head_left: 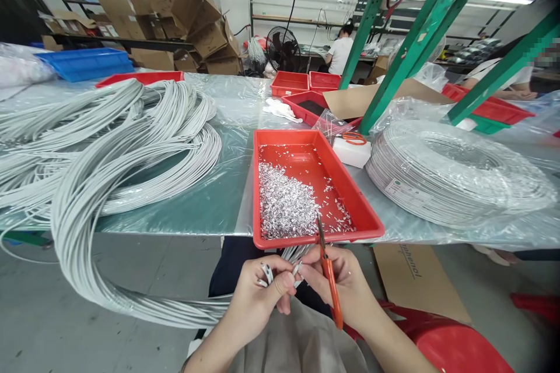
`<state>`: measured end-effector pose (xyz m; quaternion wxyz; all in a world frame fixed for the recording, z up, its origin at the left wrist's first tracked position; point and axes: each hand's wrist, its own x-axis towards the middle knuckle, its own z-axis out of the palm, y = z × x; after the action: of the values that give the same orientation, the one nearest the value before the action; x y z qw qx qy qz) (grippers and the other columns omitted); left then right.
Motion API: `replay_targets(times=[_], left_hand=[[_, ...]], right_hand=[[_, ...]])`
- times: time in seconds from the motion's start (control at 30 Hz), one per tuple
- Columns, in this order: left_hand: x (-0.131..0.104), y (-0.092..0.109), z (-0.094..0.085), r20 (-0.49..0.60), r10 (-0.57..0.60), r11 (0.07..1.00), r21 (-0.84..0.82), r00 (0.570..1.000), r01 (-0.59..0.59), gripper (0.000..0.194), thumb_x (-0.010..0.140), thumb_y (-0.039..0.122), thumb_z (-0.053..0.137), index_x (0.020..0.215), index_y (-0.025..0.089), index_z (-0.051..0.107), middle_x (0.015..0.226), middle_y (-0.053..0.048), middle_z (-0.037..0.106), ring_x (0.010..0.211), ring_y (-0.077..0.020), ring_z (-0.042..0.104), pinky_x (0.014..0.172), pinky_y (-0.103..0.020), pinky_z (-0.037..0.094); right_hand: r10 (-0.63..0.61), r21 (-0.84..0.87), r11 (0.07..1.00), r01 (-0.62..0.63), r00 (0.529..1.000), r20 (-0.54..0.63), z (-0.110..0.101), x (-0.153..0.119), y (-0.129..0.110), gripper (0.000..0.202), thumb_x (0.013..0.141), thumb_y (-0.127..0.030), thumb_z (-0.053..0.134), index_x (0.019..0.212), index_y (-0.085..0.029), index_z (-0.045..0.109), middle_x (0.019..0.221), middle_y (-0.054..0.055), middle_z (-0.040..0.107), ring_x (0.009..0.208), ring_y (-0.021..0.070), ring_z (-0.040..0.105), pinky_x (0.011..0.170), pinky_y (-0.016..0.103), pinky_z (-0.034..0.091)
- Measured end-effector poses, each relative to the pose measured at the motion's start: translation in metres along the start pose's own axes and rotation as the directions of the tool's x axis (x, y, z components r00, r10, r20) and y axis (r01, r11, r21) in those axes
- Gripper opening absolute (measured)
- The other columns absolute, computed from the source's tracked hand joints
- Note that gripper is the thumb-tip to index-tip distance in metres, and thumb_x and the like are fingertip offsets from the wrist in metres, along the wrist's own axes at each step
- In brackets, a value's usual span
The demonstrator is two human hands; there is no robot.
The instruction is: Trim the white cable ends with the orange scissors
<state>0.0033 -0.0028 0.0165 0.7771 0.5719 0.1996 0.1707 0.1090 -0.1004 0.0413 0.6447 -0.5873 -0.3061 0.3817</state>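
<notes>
Worktable point(236, 186) under clear plastic: pale cable bundle point(76, 210), draped off left side toward lap; red tray point(345, 192) of silvery pieces point(284, 204), near edge. Left hand point(260, 288): curled around cable ends point(268, 273). Right hand point(352, 285): gripping orange-handled scissors point(333, 294), fingertips at a cable tip point(297, 269).

Pinching white wire point(297, 268) with left hand point(261, 287) and right hand point(345, 281). Holding orange scissors point(331, 285) in right hand too. Just beyond, red tray point(301, 156) with shiny bits point(284, 203).
</notes>
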Motion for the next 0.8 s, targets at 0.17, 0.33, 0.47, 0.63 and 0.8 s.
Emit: replay_targets(times=[0.17,0.33,0.47,0.63,0.8], left_hand=[[0.000,-0.004,0.000,0.011,0.014,1.000,-0.020,1.000,-0.013,0.035,0.069,0.046,0.066,0.061,0.012,0.063,0.045,0.002,0.054,0.035,-0.0069,0.047,0.039,-0.018,0.037],[0.001,-0.004,-0.002,0.070,0.010,0.999,-0.045,0.997,-0.007,0.036,0.071,0.045,0.064,0.057,0.012,0.061,0.047,0.001,0.052,0.036,-0.0070,0.047,0.039,-0.018,0.036],[0.003,-0.003,-0.008,0.218,-0.019,0.996,-0.085,0.976,0.039,0.039,0.073,0.049,0.061,0.059,0.012,0.063,0.045,0.001,0.050,0.036,-0.0070,0.043,0.038,-0.018,0.033],[0.001,-0.002,-0.008,0.311,-0.066,0.994,-0.057,0.948,0.088,0.042,0.071,0.051,0.061,0.060,0.011,0.065,0.044,0.001,0.048,0.037,-0.0072,0.040,0.040,-0.020,0.032],[-0.001,0.004,0.000,0.144,0.009,0.999,0.040,0.990,-0.015,0.030,0.074,0.041,0.063,0.065,0.013,0.068,0.053,-0.003,0.059,0.053,-0.0122,0.052,0.056,-0.023,0.040]], right_hand=[[-0.040,-0.091,0.995,0.039,0.999,-0.011,-0.004,-0.003,0.002,0.019,0.067,-0.025,0.071,0.058,-0.017,0.056,0.045,-0.009,0.032,0.041,0.0071,0.025,0.040,0.020,0.024],[-0.111,-0.208,0.971,0.121,0.992,0.058,-0.008,-0.005,0.006,0.009,0.071,-0.012,0.064,0.067,-0.017,0.057,0.051,-0.008,0.041,0.045,0.0076,0.030,0.043,0.019,0.028],[-0.126,-0.260,0.953,0.158,0.982,0.138,-0.006,-0.002,0.001,0.012,0.070,-0.011,0.063,0.062,-0.016,0.057,0.050,-0.007,0.044,0.044,0.0074,0.032,0.042,0.020,0.029],[-0.089,-0.238,0.961,0.139,0.974,0.208,-0.005,0.002,-0.002,0.011,0.079,-0.023,0.057,0.069,-0.017,0.060,0.052,-0.003,0.053,0.046,0.0119,0.051,0.047,0.022,0.042],[-0.186,-0.356,0.920,0.165,0.982,-0.024,-0.015,0.016,-0.004,0.012,0.076,-0.028,0.062,0.071,-0.016,0.060,0.050,-0.006,0.044,0.043,0.0093,0.040,0.043,0.021,0.036]])
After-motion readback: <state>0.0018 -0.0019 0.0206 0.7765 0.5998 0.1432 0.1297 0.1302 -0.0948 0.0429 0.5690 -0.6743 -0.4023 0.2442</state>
